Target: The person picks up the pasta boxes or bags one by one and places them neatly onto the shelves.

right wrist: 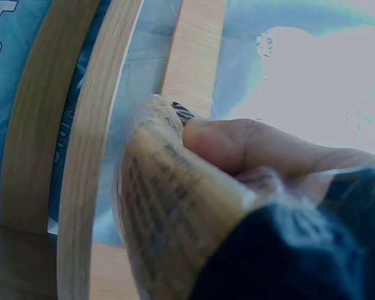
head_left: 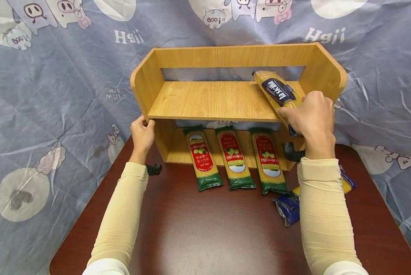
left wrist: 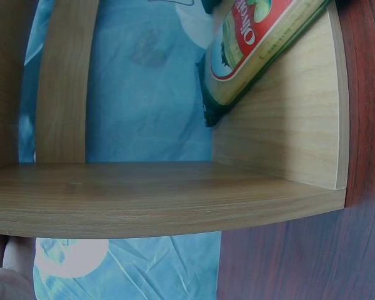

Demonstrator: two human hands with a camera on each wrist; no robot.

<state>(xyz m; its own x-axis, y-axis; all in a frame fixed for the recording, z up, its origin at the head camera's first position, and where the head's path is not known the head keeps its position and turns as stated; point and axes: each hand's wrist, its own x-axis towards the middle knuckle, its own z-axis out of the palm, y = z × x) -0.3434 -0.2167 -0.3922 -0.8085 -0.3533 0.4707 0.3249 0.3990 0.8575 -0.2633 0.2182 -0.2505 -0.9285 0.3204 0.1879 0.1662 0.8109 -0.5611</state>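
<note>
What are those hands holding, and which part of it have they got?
The right hand grips a La Sicilia packet by its nearer half; the left hand holds the wooden shelf at its left side.

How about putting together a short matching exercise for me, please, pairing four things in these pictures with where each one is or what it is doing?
Column one
1. Left hand
2. Right hand
3. Olivoilà packets
4. Blue-and-yellow packaging

Column two
A. On the table, partly hidden by the right sleeve
B. Gripping the La Sicilia packet
C. At the wooden shelf's left side panel
D. In the lower level, green ends jutting out in front

Pairs: 1-C, 2-B, 3-D, 4-A
</note>
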